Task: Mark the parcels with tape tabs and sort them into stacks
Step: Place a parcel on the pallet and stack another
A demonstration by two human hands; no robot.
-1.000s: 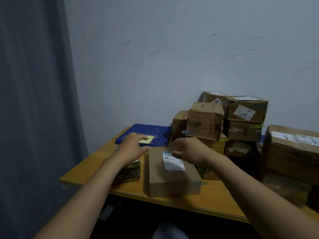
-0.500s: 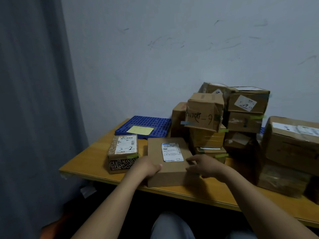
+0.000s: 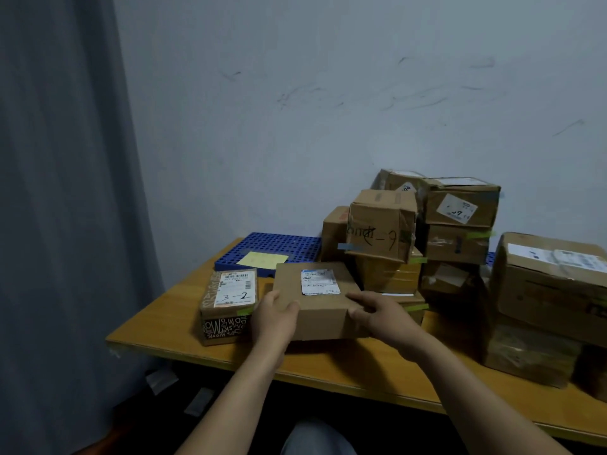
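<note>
The flat brown parcel [image 3: 320, 323] lies mid-frame on the wooden surface [image 3: 157, 333], label up. It is just beside the small parcel [image 3: 226, 310] marked 3-2 to its left and close in front of the stack [image 3: 456, 244] at centre right. The left hand [image 3: 274, 318] holds its near left corner, thumb on top and fingers wrapped down the side. The right hand [image 3: 381, 318] clasps the near right corner, fingers curled over the edge. Whether the underside is off the surface cannot be told. No tape tab shows on this parcel, while the small parcel carries a green tab [image 3: 244, 311], so sorting it now would probably leave it unmarked. With the grip only at the two near corners, the far end could dip and knock the stack, where the tilted box [image 3: 382, 224] looks ready to slide. A leftward swing could shove the small parcel toward the surface's edge.
</note>
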